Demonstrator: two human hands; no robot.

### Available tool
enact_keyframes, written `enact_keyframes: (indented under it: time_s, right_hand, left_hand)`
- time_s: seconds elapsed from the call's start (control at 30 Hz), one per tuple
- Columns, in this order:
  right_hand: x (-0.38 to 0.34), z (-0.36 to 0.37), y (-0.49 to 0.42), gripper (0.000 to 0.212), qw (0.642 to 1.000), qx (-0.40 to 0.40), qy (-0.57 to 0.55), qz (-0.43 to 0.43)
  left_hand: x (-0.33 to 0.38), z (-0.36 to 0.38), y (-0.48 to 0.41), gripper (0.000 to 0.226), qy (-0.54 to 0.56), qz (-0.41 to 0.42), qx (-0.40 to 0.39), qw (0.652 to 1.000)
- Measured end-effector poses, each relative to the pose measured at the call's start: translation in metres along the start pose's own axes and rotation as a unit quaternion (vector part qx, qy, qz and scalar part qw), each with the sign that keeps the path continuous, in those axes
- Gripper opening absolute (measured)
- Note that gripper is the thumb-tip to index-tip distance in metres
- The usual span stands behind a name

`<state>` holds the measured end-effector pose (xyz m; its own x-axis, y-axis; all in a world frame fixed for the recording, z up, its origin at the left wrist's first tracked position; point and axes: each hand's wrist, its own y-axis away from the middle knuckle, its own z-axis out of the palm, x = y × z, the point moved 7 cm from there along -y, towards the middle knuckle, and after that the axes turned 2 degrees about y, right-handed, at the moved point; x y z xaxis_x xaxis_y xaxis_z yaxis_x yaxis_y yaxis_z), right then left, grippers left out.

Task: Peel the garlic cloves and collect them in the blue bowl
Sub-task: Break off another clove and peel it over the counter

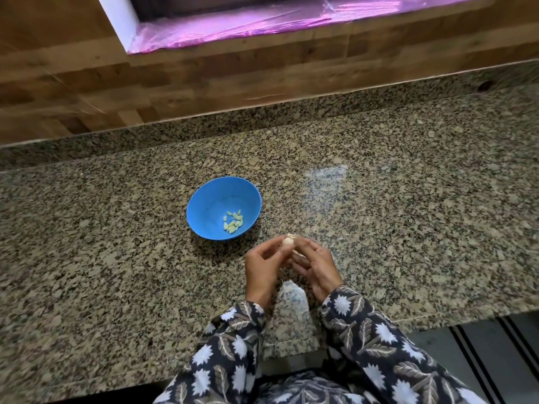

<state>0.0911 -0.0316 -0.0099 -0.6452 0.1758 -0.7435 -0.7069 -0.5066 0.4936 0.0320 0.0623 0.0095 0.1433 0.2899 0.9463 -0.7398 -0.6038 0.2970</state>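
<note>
A speckled granite table (408, 214), polished enough to carry a pale glare right of centre, fills the middle of the frame. A round blue bowl (208, 208) of smooth, matte plastic sits just left of centre, and a small heap of pale yellow-green peeled cloves (233, 221) lies in the right part of its bottom. Just below and right of the bowl, clear of its rim, both hands meet above the stone. The left hand (264, 266) and the right hand (316, 269) each pinch the same garlic clove (287, 242) with curled fingertips; it is whitish and rounded, with a papery scrap of skin at its top. Dark sleeves (367, 339) printed with white flowers and grey leaves run out of the lower frame. A low granite strip edges the table at the back, under wood-grain panelling (73, 83) and a ledge lined with wrinkled purple foil (262, 21). Bare stone spreads wide to the left and right of the hands; the table's front edge cuts across the lower right.
</note>
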Motion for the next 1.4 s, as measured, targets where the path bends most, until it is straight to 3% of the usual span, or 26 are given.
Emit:
enact_keyframes:
  time_s: [0.13, 0.27, 0.4, 0.6, 0.77, 0.87, 0.93, 1.13, 1.4]
  right_hand:
    - [-0.006, -0.002, 0.001, 0.029, 0.999, -0.034, 0.024, -0.002]
    - [-0.006, 0.000, 0.003, 0.026, 0.996, -0.065, 0.065, 0.001]
    - [-0.009, -0.007, 0.002, 0.023, 0.997, -0.037, 0.059, -0.018]
    - [-0.010, -0.005, 0.001, 0.024, 0.997, -0.056, 0.052, -0.004]
    - [-0.008, -0.010, 0.000, 0.024, 0.999, -0.013, 0.049, -0.008]
    - [-0.007, -0.006, 0.002, 0.017, 0.999, -0.005, 0.034, -0.009]
    - [-0.005, -0.002, 0.003, 0.018, 1.000, -0.003, 0.017, -0.006]
    - [-0.002, 0.002, 0.009, 0.013, 0.998, -0.005, -0.062, 0.019]
    - [-0.005, -0.001, 0.006, 0.015, 0.996, -0.017, -0.083, 0.012]
  left_hand:
    - [-0.013, -0.002, -0.003, 0.026, 0.168, -0.112, -0.016, 0.979]
    - [-0.015, 0.003, -0.001, 0.020, 0.139, -0.103, -0.035, 0.984]
    - [-0.016, 0.006, -0.001, 0.023, 0.087, -0.086, -0.043, 0.992]
    - [-0.020, 0.014, 0.005, 0.024, 0.225, -0.173, -0.072, 0.956]
    - [-0.009, 0.010, 0.001, 0.028, 0.023, -0.044, -0.081, 0.996]
    - [-0.001, 0.007, -0.001, 0.012, -0.051, 0.043, -0.046, 0.997]
    - [0.000, 0.005, 0.000, 0.013, -0.096, 0.075, -0.019, 0.992]
    - [0.005, 0.004, -0.002, 0.022, -0.098, 0.085, 0.029, 0.991]
    - [0.000, 0.010, -0.005, 0.016, -0.030, 0.020, -0.031, 0.999]
